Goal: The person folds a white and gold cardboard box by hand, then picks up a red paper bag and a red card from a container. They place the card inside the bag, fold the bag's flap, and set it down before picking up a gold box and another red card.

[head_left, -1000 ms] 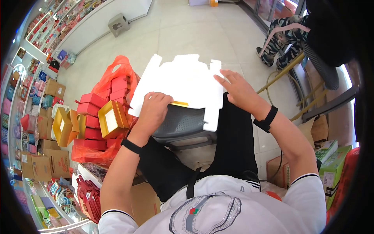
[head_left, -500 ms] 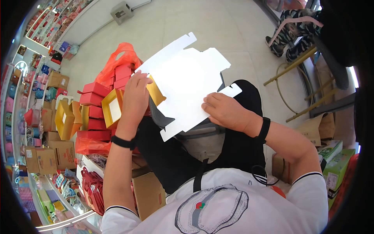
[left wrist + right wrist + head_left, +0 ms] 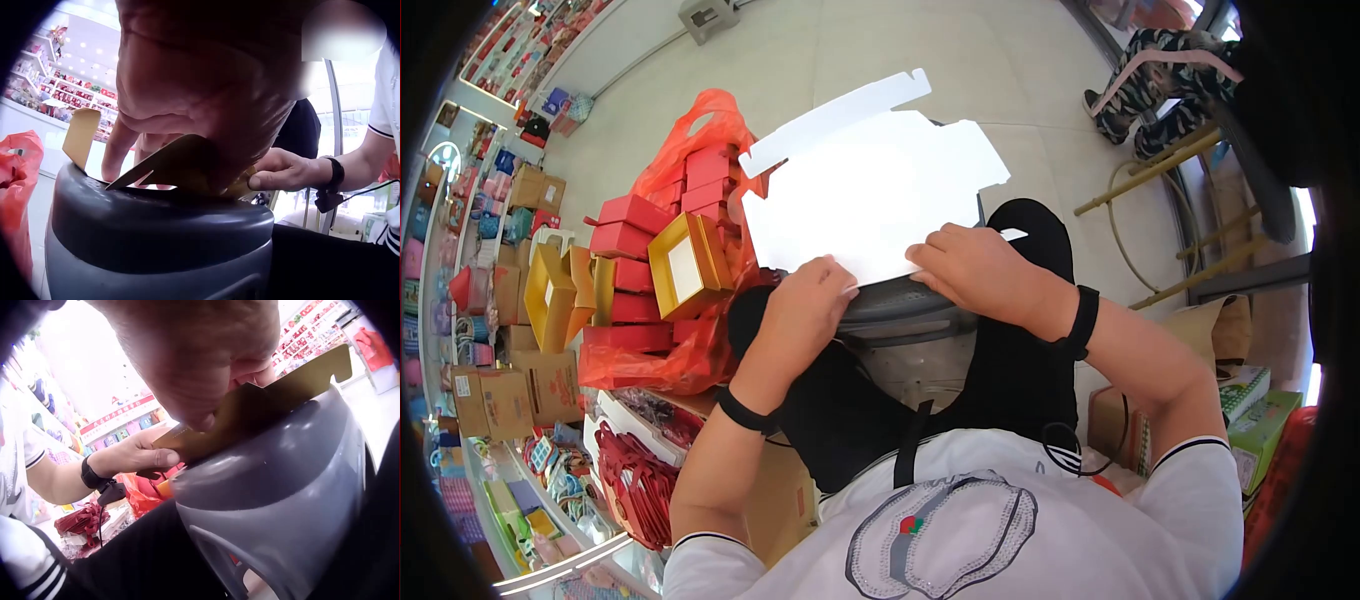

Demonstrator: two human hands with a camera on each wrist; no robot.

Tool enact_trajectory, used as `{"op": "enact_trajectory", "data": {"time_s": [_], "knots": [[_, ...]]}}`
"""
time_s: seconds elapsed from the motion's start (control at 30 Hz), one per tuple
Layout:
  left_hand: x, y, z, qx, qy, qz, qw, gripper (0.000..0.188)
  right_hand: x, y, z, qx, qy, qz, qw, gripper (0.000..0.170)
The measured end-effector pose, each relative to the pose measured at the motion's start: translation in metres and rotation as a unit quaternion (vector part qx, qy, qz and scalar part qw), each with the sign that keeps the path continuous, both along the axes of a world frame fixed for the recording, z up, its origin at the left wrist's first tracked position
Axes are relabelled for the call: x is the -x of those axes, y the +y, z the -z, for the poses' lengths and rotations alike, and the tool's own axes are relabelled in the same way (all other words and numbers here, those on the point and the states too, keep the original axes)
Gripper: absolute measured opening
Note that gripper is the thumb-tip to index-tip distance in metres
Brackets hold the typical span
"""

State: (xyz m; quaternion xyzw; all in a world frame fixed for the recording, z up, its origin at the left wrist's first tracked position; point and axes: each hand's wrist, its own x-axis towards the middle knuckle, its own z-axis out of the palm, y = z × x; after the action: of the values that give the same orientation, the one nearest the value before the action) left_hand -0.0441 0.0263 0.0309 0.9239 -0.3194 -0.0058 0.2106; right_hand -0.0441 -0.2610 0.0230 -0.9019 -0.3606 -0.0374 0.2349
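Hands (image 3: pixel 802 308) (image 3: pixel 988 275) gripping white card (image 3: pixel 865 195), gray stool (image 3: pixel 915 312) mostly covered, red boxes (image 3: pixel 634 276) alongside

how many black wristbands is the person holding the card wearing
2: one black wristband behind the left hand, a second black wristband behind the right hand. Both hands hold the near edge of the white card. Neither band is hidden.
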Motion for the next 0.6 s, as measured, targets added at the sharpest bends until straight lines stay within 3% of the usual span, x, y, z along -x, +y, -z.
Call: {"op": "enact_trajectory", "data": {"time_s": [0.03,0.13,0.23,0.33,0.4,0.47,0.6], "knots": [[-0.004,0.002,-0.003,0.036,-0.010,-0.003,0.999,0.013,-0.006,0.002,0.001,-0.016,-0.006,-0.006,1.000,0.020],[-0.021,0.010,-0.013,0.000,0.085,-0.018,0.996,0.014,-0.024,0.003,0.002,-0.046,0.063,0.006,0.997,0.017],[-0.037,0.009,-0.023,-0.014,0.147,-0.027,0.989,0.025,-0.046,0.003,-0.008,-0.049,0.197,0.022,0.979,0.024],[-0.051,0.008,-0.029,-0.018,0.236,-0.061,0.970,0.034,-0.062,0.002,-0.012,-0.021,0.264,0.042,0.963,0.027],[-0.056,0.005,-0.035,-0.036,0.291,-0.100,0.951,0.037,-0.066,0.005,-0.006,0.021,0.232,0.054,0.971,0.032],[-0.063,0.009,-0.023,-0.046,0.289,-0.101,0.951,0.034,-0.066,0.010,-0.005,0.051,0.197,0.065,0.977,0.034],[-0.069,0.012,-0.010,-0.049,0.242,-0.075,0.966,0.039,-0.079,0.012,-0.006,0.083,0.244,0.071,0.964,0.036]]}}
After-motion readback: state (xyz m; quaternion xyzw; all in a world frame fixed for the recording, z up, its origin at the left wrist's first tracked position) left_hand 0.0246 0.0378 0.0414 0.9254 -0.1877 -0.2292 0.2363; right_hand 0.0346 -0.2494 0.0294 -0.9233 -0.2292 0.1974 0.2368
